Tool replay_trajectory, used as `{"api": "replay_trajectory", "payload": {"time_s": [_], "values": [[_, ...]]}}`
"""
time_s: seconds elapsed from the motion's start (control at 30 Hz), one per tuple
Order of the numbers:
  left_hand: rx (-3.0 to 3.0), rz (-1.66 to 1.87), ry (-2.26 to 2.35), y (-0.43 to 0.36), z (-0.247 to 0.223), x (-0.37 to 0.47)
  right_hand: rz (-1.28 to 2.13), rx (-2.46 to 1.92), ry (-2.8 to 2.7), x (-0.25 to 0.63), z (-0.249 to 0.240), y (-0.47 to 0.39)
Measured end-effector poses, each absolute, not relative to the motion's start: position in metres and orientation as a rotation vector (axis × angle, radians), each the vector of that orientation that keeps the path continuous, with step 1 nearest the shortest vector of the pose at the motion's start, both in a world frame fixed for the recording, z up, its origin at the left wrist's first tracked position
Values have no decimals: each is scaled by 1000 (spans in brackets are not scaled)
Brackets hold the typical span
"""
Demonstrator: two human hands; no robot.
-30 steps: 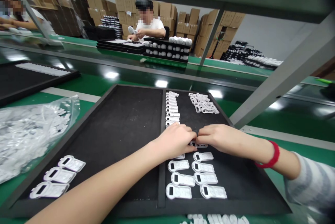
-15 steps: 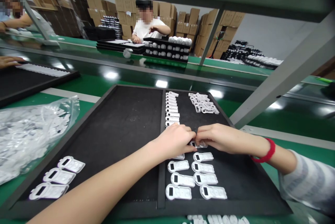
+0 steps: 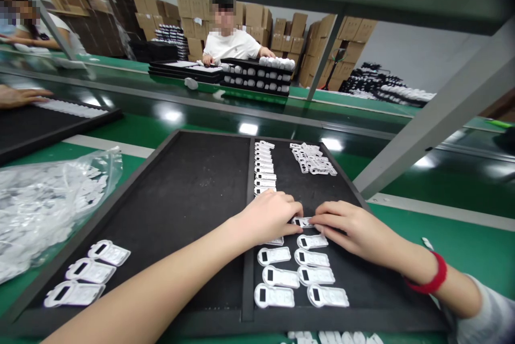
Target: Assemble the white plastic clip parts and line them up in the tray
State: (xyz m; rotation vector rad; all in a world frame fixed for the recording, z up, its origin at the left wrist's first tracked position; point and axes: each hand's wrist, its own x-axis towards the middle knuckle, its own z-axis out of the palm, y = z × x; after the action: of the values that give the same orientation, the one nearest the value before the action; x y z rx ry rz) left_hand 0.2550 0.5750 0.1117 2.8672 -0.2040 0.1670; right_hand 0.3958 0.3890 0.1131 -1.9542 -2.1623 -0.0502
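On the right half of a black tray [image 3: 248, 279], my left hand [image 3: 276, 218] is closed on the left end of a white casing [image 3: 302, 221] that has a small dark window. At the same casing's right end are the bent fingers of my right hand [image 3: 341, 223], thumb and fingertips pinching it. Below both hands, similar white casings [image 3: 316, 274] lie in two columns. Beyond my left hand, a column of casings [image 3: 264, 167] runs along the divider. A pile of thin white pieces [image 3: 314, 159] rests at the tray's far right.
Three casings [image 3: 90, 270] lie at the tray's near left. A plastic bag of white parts [image 3: 52, 204] sits left of the tray. A metal post [image 3: 434, 108] slants at right. Another person [image 3: 231, 43] sits across the line; a co-worker's hand [image 3: 24, 95] is over another tray.
My right hand has shifted right, uncovering more of the casing. My left hand has hardly moved. The person opposite has lowered a raised hand onto the stacked trays.
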Motion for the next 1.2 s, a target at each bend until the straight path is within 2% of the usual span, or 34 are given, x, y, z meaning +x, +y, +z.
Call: {"api": "replay_trajectory", "payload": {"time_s": [0.13, 0.33, 0.5, 0.73, 1.0, 1.2], "values": [[2874, 168, -223, 574, 112, 255, -139, -1984, -2130, 394, 103, 386], [2876, 183, -222, 574, 113, 254, 282, -1980, -1853, 396, 109, 394], [2880, 183, -230, 575, 113, 254, 379, -2006, -1802, 396, 112, 397], [2882, 176, -235, 575, 112, 255, 198, -2035, -1902, 394, 111, 393], [2876, 189, -229, 575, 111, 255, -282, -1986, -2169, 394, 110, 398], [2859, 192, -226, 575, 110, 257, -377, -1965, -2111, 390, 102, 395]]}}
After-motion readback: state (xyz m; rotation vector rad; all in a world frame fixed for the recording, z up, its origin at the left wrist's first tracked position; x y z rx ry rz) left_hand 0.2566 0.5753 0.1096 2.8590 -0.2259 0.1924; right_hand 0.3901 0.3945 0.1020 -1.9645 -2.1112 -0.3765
